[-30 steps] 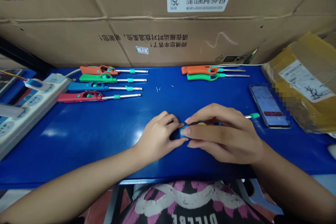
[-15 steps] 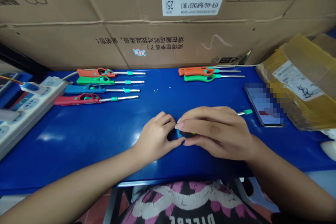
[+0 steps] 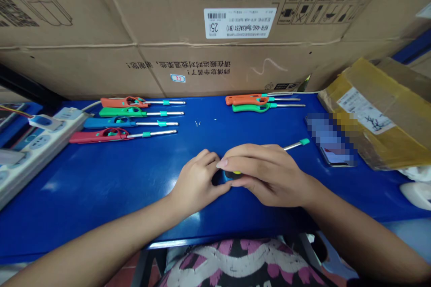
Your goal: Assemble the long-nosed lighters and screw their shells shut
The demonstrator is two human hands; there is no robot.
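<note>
My left hand [image 3: 198,179] is closed, with fingers and thumb around a long-necked gas lighter lying on the table; a bit of its blue body [image 3: 228,178] shows between my hands. The lighter's metal tube [image 3: 292,145] with a green tip sticks out beyond my right hand. My right hand [image 3: 269,175] is closed from above on a stubby black and yellow screwdriver [image 3: 233,174], held about upright over the lighter. Its shaft and lower end are hidden by my fingers. A few tiny silver screws [image 3: 197,123] lie ahead of my hands.
On the left several lighters [image 3: 117,122] lie in a row beside a white power strip [image 3: 43,141]. Orange and green lighters [image 3: 251,107] lie at the back. A phone [image 3: 332,141] and a taped carton [image 3: 373,116] stand right. A big cardboard box [image 3: 168,13] walls the back.
The view has tilted up slightly, so everything sits a little lower. Both hands keep their hold in about the same place; the lighter's tube shows more behind my right hand.
</note>
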